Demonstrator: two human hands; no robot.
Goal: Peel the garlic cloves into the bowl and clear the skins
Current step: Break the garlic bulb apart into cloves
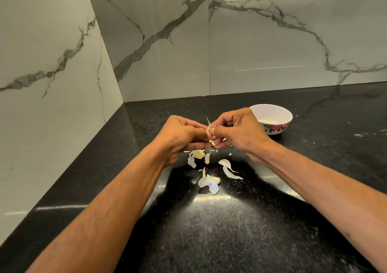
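Note:
Both hands meet above the black counter and pinch one garlic clove (211, 137) between their fingertips. My left hand (182, 136) grips it from the left and my right hand (236, 132) from the right. A thin strip of skin sticks up from the clove between the thumbs. Below the hands lie a few garlic cloves (199, 154) and loose white skins (229, 169). A larger garlic piece with papery skin (208, 181) lies nearer to me. The white bowl (280, 124) with a red flower pattern stands to the right, behind my right hand.
The black speckled counter (230, 230) runs into a corner of grey marble-look walls (163, 42) on the left and behind. Small white flecks dot the counter at the far right.

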